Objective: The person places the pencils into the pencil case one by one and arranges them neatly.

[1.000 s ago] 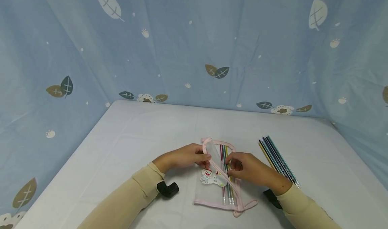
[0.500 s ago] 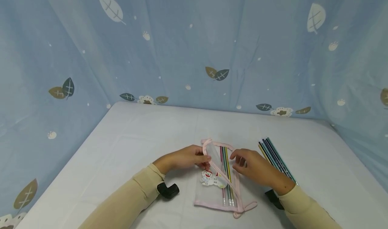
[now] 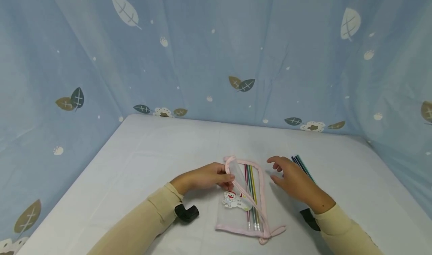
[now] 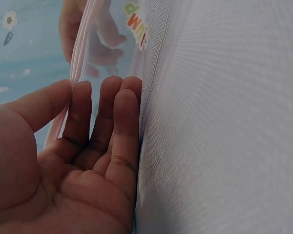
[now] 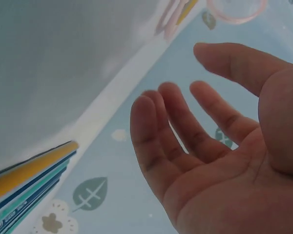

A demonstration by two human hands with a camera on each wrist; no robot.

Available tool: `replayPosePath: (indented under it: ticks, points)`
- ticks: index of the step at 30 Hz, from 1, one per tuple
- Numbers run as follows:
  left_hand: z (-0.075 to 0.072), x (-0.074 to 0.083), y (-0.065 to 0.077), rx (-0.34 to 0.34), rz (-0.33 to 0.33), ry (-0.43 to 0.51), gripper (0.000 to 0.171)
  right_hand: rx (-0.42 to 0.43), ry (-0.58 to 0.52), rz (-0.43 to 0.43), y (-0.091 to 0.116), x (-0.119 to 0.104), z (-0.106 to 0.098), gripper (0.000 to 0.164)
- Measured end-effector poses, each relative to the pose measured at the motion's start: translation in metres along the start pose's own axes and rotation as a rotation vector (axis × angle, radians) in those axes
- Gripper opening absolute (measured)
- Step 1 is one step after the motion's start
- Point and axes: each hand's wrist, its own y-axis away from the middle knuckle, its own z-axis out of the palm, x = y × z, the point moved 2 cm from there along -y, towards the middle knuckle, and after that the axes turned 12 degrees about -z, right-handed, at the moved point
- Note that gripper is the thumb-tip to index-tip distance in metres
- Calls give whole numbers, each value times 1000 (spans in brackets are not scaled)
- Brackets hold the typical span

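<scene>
A clear mesh pencil pouch (image 3: 233, 218) with pink edging lies on the white table, its top flap pulled back. My left hand (image 3: 210, 177) pinches the pink edge of that flap between thumb and finger, as the left wrist view also shows along the pink trim (image 4: 80, 44). Several pencils (image 3: 251, 180), red, green and yellow among them, lie inside the pouch. To the right of it, my right hand (image 3: 293, 180) hovers with loosely bent fingers and holds nothing. Beyond that hand lies a bundle of pencils (image 3: 302, 165), partly hidden by it; the right wrist view shows their ends (image 5: 34, 180).
A cartoon label (image 3: 236, 200) sits on the pouch front, and a pink strap loop (image 3: 278, 231) sticks out at its lower right corner. Black wrist mounts (image 3: 186, 212) are strapped at both sleeves. A blue leaf-patterned curtain (image 3: 202, 52) stands behind the white table (image 3: 162, 146).
My right hand has drawn away from the pencils in the pouch and moved right, towards the loose bundle. The left hand keeps its grip on the flap.
</scene>
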Motion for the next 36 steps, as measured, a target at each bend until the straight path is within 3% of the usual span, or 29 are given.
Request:
replayPosePath:
  ticks: [15,36]
  points:
    - [2,0,0,-1,8,1,26,67,3,16,5,20,-13,43]
    - [0,0,1,-3,9,-2,26,-11,-44,104,9,43,-16,43]
